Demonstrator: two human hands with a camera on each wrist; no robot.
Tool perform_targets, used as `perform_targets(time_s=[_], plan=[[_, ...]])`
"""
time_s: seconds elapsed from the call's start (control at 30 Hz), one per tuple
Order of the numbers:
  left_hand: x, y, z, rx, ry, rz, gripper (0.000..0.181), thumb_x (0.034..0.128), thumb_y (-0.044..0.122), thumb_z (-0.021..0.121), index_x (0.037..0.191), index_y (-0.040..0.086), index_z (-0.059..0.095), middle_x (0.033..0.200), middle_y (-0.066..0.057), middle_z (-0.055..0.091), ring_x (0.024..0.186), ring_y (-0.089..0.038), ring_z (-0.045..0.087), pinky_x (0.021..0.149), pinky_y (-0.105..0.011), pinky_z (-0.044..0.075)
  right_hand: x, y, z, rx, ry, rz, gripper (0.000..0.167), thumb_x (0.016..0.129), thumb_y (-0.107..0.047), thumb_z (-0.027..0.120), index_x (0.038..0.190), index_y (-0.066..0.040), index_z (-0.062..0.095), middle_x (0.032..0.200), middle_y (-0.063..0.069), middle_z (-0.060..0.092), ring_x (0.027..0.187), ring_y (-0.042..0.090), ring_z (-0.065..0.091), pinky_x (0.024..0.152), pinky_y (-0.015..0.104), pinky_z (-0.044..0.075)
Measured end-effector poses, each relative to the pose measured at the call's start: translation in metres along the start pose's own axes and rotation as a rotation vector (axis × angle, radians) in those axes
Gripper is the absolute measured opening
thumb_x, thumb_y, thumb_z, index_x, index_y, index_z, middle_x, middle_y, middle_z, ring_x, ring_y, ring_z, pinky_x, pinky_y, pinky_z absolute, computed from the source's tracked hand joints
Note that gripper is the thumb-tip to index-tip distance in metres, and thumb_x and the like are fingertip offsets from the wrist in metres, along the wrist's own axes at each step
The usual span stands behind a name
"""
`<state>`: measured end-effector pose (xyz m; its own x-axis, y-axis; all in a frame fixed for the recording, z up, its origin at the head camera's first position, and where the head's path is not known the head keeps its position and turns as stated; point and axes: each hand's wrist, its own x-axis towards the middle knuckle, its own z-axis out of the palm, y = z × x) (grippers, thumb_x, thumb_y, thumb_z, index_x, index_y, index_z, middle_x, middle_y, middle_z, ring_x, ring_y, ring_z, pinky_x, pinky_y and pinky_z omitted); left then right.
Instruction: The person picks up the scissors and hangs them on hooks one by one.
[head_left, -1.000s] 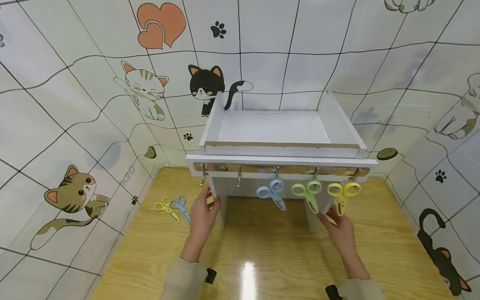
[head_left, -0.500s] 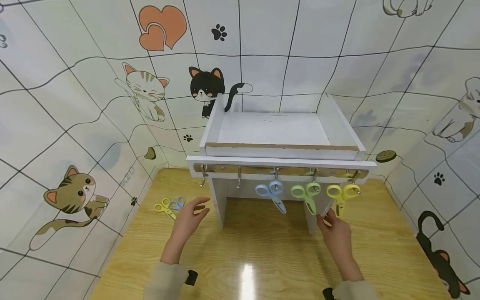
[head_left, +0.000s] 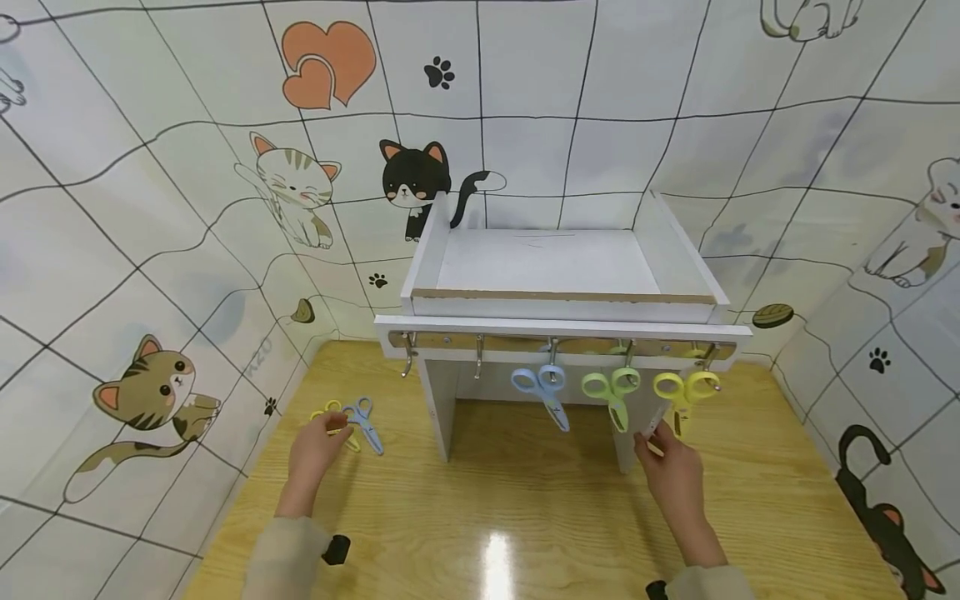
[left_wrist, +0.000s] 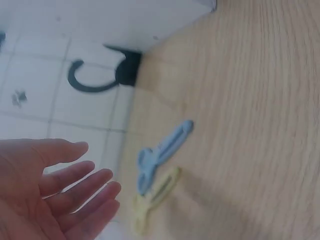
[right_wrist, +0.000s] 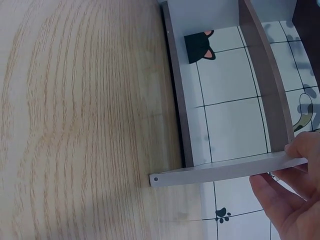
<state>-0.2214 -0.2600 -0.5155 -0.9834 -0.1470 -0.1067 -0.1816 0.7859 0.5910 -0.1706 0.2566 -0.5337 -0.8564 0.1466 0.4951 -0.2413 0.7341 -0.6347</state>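
My left hand (head_left: 313,458) hovers over the yellow scissors (head_left: 352,442) on the table, partly covering them. In the left wrist view its fingers are relaxed and apart from the yellow scissors (left_wrist: 162,192). Blue scissors (head_left: 367,427) lie just right of these, blades pointing toward me. My right hand (head_left: 675,473) pinches the right side panel (right_wrist: 220,171) of a white hook rack (head_left: 562,310), thumb on one side and fingers on the other. From the rack's hooks hang blue scissors (head_left: 555,407), green scissors (head_left: 617,410) and yellow scissors (head_left: 683,398).
Two hooks at the rack's left, one of them a bare hook (head_left: 480,360), carry nothing. An open white tray (head_left: 547,265) forms the rack's top. The wooden table (head_left: 465,517) meets a tiled, cat-printed wall covering (head_left: 600,75) at the back and sides.
My left hand has let go of the rack's left side and moved left, over the scissors on the table. The right hand stays on the right panel.
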Motion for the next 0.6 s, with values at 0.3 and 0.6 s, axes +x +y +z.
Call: perform_targets(time_s=[0.3,0.6], plan=[[0.018,-0.026,0.003,-0.022,-0.113,-0.138,0.046,0.0986,0.028,0.057,0.125,-0.01,0.059,0.114,-0.027,0.069,0.099,-0.04,0.066,0.085,-0.051,0.056,-0.002,0.004,0.002,-0.017,0.015,0.02,0.023,0.088,0.005,0.068,0.111,0.004,0.065,0.101,0.031,0.072,0.084,0.047,0.072,0.06,0.049,0.062],[0.035,-0.038,0.017,0.015,-0.083,-0.193,0.041,0.0937,0.037,0.065,0.07,0.004,0.06,0.057,-0.001,0.051,0.053,-0.013,0.042,0.05,-0.027,0.036,-0.001,0.002,0.001,-0.007,-0.004,0.05,0.025,0.09,0.002,0.066,0.115,0.003,0.064,0.103,0.032,0.071,0.086,0.047,0.072,0.062,0.049,0.062]])
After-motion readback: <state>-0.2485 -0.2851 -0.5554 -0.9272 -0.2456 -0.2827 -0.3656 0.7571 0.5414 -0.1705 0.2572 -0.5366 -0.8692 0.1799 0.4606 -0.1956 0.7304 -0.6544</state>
